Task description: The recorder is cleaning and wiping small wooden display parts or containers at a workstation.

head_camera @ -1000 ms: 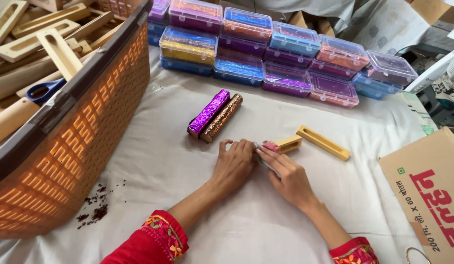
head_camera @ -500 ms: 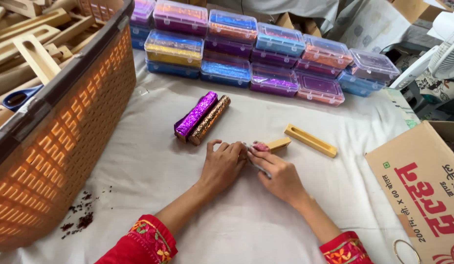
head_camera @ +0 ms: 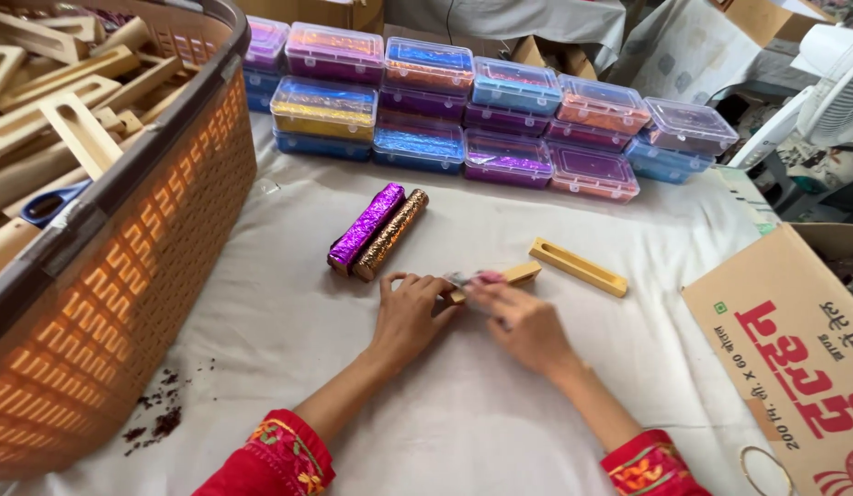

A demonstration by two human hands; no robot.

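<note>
My left hand (head_camera: pixel 410 317) and my right hand (head_camera: pixel 525 323) meet on the white cloth (head_camera: pixel 288 312), both closed on a small wooden block (head_camera: pixel 511 275) with a bit of shiny foil at its near end. Most of the block is hidden under my fingers. Just beyond my left hand lie two foil-wrapped blocks side by side, a purple one (head_camera: pixel 366 228) and a bronze one (head_camera: pixel 390 234). A bare slotted wooden block (head_camera: pixel 578 267) lies to the right of my hands.
A big orange plastic basket (head_camera: pixel 141 276) full of bare wooden blocks stands at the left. Several clear boxes of coloured foil (head_camera: pixel 463 115) are stacked along the back. A cardboard box (head_camera: pixel 794 358) sits at the right, a white fan (head_camera: pixel 835 83) beyond it. Dark crumbs (head_camera: pixel 155 418) lie near the basket.
Both hands stay on the wooden block in the same spot, with small finger movements only. The head camera has shifted a little, so the scene sits slightly differently in view.
</note>
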